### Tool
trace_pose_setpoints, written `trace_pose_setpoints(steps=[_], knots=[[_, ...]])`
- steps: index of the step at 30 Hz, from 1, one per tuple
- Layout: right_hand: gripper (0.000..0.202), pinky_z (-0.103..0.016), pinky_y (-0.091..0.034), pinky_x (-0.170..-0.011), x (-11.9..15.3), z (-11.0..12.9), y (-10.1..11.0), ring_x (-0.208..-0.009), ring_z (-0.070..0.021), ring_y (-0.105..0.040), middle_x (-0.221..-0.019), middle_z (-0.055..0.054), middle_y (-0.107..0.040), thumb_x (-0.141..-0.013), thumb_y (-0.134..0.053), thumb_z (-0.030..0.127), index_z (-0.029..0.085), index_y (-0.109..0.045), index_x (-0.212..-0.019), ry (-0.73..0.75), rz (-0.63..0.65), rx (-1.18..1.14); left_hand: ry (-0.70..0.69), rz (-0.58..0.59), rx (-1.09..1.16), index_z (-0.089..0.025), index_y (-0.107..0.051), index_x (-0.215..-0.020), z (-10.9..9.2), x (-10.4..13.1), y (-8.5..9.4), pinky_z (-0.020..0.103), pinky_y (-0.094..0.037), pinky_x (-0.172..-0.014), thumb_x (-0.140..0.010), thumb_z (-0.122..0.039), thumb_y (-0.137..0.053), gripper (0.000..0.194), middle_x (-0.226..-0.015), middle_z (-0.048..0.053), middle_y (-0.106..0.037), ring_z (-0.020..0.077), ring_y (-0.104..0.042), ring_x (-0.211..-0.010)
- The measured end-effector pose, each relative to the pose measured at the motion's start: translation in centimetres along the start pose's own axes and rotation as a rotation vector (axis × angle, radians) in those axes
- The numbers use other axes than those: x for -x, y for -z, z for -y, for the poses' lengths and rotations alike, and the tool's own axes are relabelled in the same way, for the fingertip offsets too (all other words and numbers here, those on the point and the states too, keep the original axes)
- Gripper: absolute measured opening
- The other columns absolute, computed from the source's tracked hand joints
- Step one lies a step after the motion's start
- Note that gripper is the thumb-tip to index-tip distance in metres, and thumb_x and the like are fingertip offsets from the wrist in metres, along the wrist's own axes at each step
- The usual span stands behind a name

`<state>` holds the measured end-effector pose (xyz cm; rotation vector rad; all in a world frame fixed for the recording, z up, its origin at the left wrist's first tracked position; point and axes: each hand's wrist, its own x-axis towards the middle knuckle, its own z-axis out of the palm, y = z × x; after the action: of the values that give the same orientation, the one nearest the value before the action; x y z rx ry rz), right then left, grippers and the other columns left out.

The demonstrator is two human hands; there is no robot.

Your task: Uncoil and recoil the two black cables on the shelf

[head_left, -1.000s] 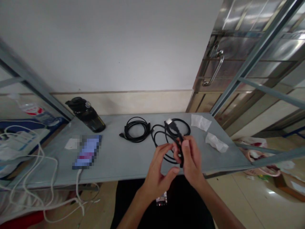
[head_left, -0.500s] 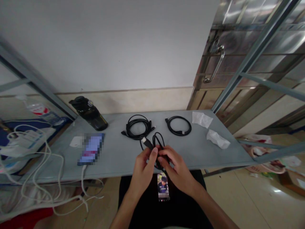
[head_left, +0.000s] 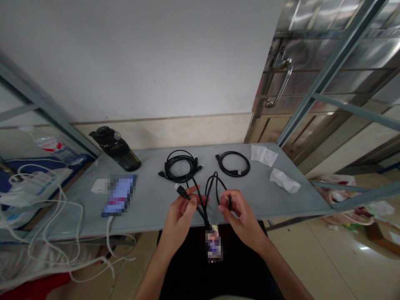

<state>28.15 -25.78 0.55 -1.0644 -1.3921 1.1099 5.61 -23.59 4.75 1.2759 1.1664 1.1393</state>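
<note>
Because the left hand (head_left: 179, 216) pinches the black cable (head_left: 205, 216) just behind its plug (head_left: 183, 191), the connector tip (head_left: 176, 186) projects clear; the right hand (head_left: 239, 213) curls narrowly around another section, leaving slack loops (head_left: 215, 173) between the 2 hands at lower centre of the frame; the left coil (head_left: 166, 169) and right coil (head_left: 236, 172) lie apart from each other on the table (head_left: 148, 204) at mid-frame, presumably to prevent tangling.
</note>
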Motion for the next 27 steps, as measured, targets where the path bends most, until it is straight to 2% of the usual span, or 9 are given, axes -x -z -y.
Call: trace_pose_setpoints(steps=[4,9,13,15,18,20,22,24,27], knots=[[0.035,-0.028,-0.053,-0.074,0.5,-0.9,1.5,-0.085,-0.0142,-0.063,-0.111,-0.002,-0.066,-0.116,-0.065,0.046,0.028,-0.053,-0.144,-0.015,-0.065,0.022,0.001,-0.003,0.060,-0.014,-0.073,-0.144,0.7,0.4,1.8,0.043,-0.064,-0.094,-0.099,-0.054,-0.082,0.060,-0.110,0.014,-0.087,0.0304,-0.083,-0.097],[0.032,-0.031,-0.056,-0.087,1.1,-1.1,2.0,-0.093,-0.0158,-0.063,-0.109,-0.001,-0.065,-0.113,-0.069,0.045,0.029,-0.056,-0.137,0.043,-0.106,0.114,0.035,-0.008,0.091,-0.014,-0.073,-0.146,1.6,1.6,3.1,0.041,-0.064,-0.088,-0.103,-0.054,-0.079,0.059,-0.097,0.012,-0.085,0.0281,-0.080,-0.090],[0.028,-0.032,-0.053,-0.080,1.6,-0.5,0.5,-0.089,-0.0174,-0.059,-0.106,-0.001,-0.064,-0.110,-0.071,0.044,0.028,-0.058,-0.128,0.100,-0.043,0.134,0.076,0.153,0.071,-0.017,-0.066,-0.153,1.5,2.6,2.2,0.037,-0.062,-0.087,-0.105,-0.049,-0.077,0.059,-0.093,0.007,-0.082,0.0252,-0.078,-0.088],[0.043,-0.031,-0.051,-0.075,1.8,0.0,-0.6,-0.087,-0.0179,-0.057,-0.105,-0.001,-0.062,-0.103,-0.082,0.050,0.027,-0.059,-0.131,0.131,-0.007,0.145,0.084,0.250,0.023,-0.019,-0.064,-0.155,1.3,3.0,1.3,0.037,-0.062,-0.089,-0.107,-0.046,-0.075,0.056,-0.100,0.008,-0.082,0.0260,-0.078,-0.095],[0.067,-0.033,-0.055,-0.081,1.8,0.8,-2.0,-0.094,-0.0199,-0.061,-0.115,-0.004,-0.064,-0.090,-0.094,0.062,0.026,-0.060,-0.135,0.153,0.084,0.163,0.047,0.297,-0.049,-0.024,-0.067,-0.156,0.8,3.7,0.0,0.041,-0.061,-0.108,-0.112,-0.043,-0.068,0.048,-0.126,0.011,-0.082,0.0285,-0.078,-0.115],[0.060,-0.036,-0.057,-0.092,1.8,1.3,-2.6,-0.106,-0.0227,-0.065,-0.124,-0.007,-0.065,-0.096,-0.087,0.063,0.025,-0.061,-0.134,0.138,0.134,0.165,-0.004,0.273,-0.073,-0.027,-0.069,-0.158,0.6,4.1,-0.6,0.045,-0.056,-0.122,-0.113,-0.042,-0.066,0.047,-0.144,0.012,-0.078,0.0310,-0.074,-0.131],[0.038,-0.038,-0.056,-0.101,1.7,1.5,-2.8,-0.114,-0.0237,-0.066,-0.126,-0.008,-0.067,-0.110,-0.072,0.056,0.025,-0.063,-0.130,0.112,0.123,0.164,-0.040,0.236,-0.091,-0.029,-0.070,-0.158,0.3,4.3,-0.9,0.049,-0.050,-0.130,-0.112,-0.041,-0.067,0.048,-0.153,0.011,-0.074,0.0333,-0.068,-0.144],[0.024,-0.037,-0.055,-0.102,1.6,1.6,-2.6,-0.115,-0.0226,-0.067,-0.124,-0.008,-0.069,-0.118,-0.060,0.048,0.026,-0.064,-0.125,0.084,0.069,0.148,-0.030,0.221,-0.086,-0.029,-0.071,-0.158,0.0,4.3,-0.8,0.050,-0.051,-0.129,-0.112,-0.042,-0.067,0.048,-0.151,0.013,-0.075,0.0342,-0.069,-0.144],[0.022,-0.033,-0.054,-0.097,1.4,1.6,-1.7,-0.107,-0.0199,-0.067,-0.115,-0.005,-0.070,-0.120,-0.057,0.047,0.026,-0.064,-0.120,0.047,-0.028,0.102,0.008,0.221,-0.026,-0.026,-0.071,-0.158,-0.5,4.2,-0.1,0.048,-0.061,-0.115,-0.113,-0.045,-0.067,0.049,-0.141,0.015,-0.079,0.0326,-0.077,-0.126]])
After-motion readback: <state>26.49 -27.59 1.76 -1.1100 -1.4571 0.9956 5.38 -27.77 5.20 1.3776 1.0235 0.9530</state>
